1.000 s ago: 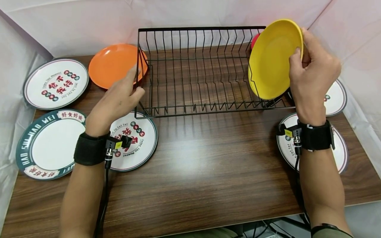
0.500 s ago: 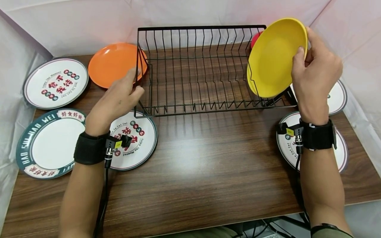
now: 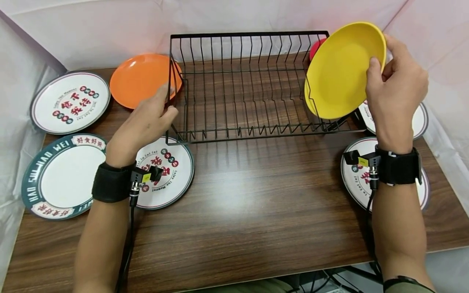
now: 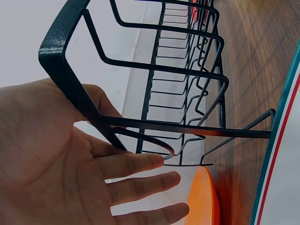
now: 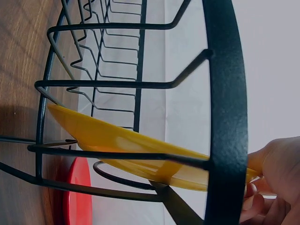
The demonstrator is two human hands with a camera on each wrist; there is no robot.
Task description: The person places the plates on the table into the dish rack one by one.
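Note:
A black wire dish rack (image 3: 249,89) stands at the back of the table. My left hand (image 3: 141,122) holds its left end frame between thumb and index finger, the other fingers stretched out in the left wrist view. At the rack's right end, my right hand (image 3: 399,85) pinches the right rim of a yellow plate (image 3: 342,71), thumb on the front face. The plate leans to the right, its lower edge down among the end wires, as the right wrist view shows from the side (image 5: 126,147). Some fingers of the right hand are hidden behind the plate.
An orange plate (image 3: 135,81) lies left of the rack. Printed white plates (image 3: 71,103) lie on both sides, one (image 3: 165,175) below my left hand, another (image 3: 357,171) under my right forearm. A red item (image 3: 315,49), partly hidden, is behind the yellow plate. White sheeting (image 3: 238,16) encloses the table.
My right hand has moved a little to the right, and the yellow plate's upper part has tipped right with it. The left hand and rack have stayed put.

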